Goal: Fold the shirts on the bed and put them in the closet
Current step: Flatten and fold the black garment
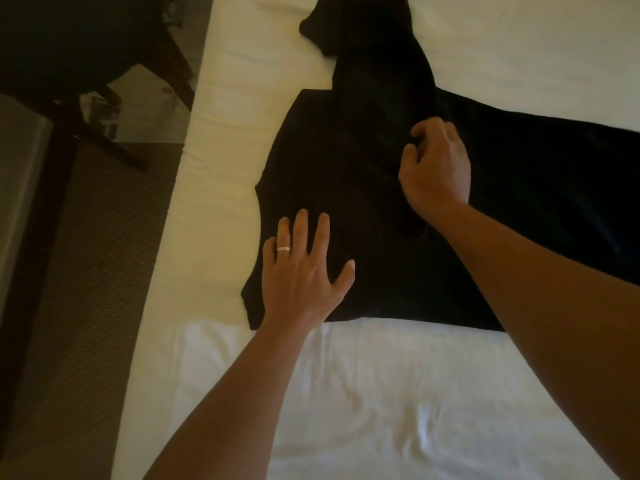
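- Hands both down on the black shirt [346,188]: left hand [304,268] laid flat with fingers straight and spread, pressing the near-left part of the cloth; right hand [436,164] with fingers curled, pinching up a small ridge of fabric near the middle.
- Spread mostly flat on the white bed [346,393], toward the left edge of the mattress, near hem running straight across just beyond the wrists; far right portion stretching off toward the frame edge.
- Probably light and limp, judging by the way the cloth bunches under the pinch; no stiffness to hold a crease, so likely to sag and slide unless pinned.
- Likely low friction against the smooth sheet; flat palm serving well as an anchor while the other side gets lifted.
- Best taken at edges and corners rather than mid-panel: a hem corner or a shoulder seam gives a clean fold line, whereas a central pinch mostly gathers wrinkles.
- Nothing fragile; a firm tug should be safe, though dark-on-dark makes seams and layers hard to read.
- Second dark garment [374,46] lying rumpled farther up the bed, its lower end overlapping or touching the shirt; exact boundary cannot be told.
- Off the bed to the left: carpet [104,237] and dark wooden furniture legs [104,140]; no closet in view.
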